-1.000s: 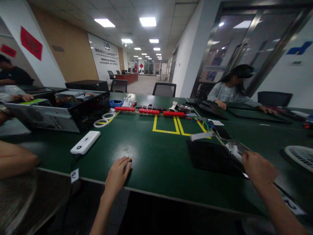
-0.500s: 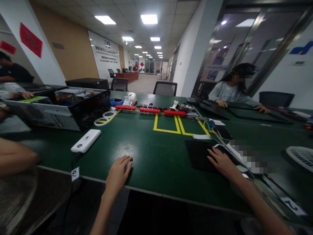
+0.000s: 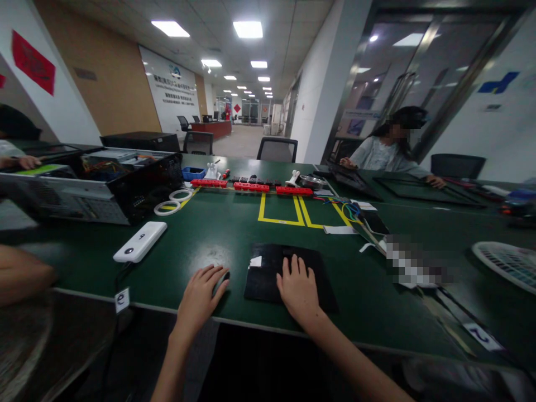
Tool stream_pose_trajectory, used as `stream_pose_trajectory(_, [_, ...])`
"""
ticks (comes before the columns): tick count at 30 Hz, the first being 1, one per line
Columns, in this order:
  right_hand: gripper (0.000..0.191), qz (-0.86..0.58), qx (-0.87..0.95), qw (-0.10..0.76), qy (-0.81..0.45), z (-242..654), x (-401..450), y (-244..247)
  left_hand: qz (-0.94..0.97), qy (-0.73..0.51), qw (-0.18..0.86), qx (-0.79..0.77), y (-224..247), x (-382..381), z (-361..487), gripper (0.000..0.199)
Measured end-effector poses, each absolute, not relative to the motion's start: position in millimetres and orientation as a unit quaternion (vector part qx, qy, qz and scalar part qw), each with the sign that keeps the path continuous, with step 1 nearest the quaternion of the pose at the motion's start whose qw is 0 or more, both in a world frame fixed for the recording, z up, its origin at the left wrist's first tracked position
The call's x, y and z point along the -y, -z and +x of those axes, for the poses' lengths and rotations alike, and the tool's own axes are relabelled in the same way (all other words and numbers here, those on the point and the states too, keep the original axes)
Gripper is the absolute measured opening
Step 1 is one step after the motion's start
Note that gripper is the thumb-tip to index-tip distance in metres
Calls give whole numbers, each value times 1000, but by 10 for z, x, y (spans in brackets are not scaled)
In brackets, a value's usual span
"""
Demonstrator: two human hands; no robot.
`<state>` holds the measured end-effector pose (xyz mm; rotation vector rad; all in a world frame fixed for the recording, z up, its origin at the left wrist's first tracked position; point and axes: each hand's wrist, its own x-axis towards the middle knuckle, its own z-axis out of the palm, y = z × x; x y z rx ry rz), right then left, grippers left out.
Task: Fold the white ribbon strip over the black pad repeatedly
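Observation:
A dark computer mouse (image 3: 220, 283) sits on the green table near its front edge, mostly covered by my left hand (image 3: 201, 293), whose fingers curl over it. To its right lies a black mouse pad (image 3: 262, 285) with a small white patch (image 3: 255, 261) at its left side. My right hand (image 3: 299, 286) rests flat on the pad with its fingers spread, and nothing shows in its grasp. Part of the pad is hidden under this hand.
A white power bank (image 3: 140, 242) with a cable lies at left, below an opened computer case (image 3: 71, 192). Red power strips (image 3: 251, 187) line the far side by yellow tape. Cables (image 3: 349, 209) and a white fan-like grille (image 3: 513, 262) are at right. A co-worker (image 3: 383, 148) sits at far right.
My right hand has brought the mouse pad leftward across the table, next to the mouse. The left hand has stayed on the mouse. The view has shifted slightly.

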<state>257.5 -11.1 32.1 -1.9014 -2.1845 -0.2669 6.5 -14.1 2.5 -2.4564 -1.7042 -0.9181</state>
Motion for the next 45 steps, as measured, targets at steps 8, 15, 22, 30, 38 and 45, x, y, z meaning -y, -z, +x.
stream_pose_trajectory(8, [50, -646, 753, 101, 80, 2191, 171, -340, -842, 229, 8, 488, -67, 174, 53, 43])
stream_pose_trajectory(15, [43, -600, 786, 128, 76, 2955, 75, -516, -842, 212, -10, 496, -92, 186, 55, 48])
stream_pose_trajectory(22, [36, -736, 613, 68, 279, 4384, -160, -670, -843, 222, -12, 490, -91, 190, 49, 60])
stream_pose_trajectory(30, [27, -700, 627, -65, 336, 4931, -299, -639, -842, 215, -17, 494, -88, 191, 58, 60])
stream_pose_trajectory(38, [29, -707, 623, -59, 330, 4973, -452, -590, -842, 216, -2, 494, -102, 192, 90, 58])
stream_pose_trajectory(45, [31, -737, 602, -44, 303, 5003, -462, -696, -839, 214, 4, 500, -121, 197, 115, 57])
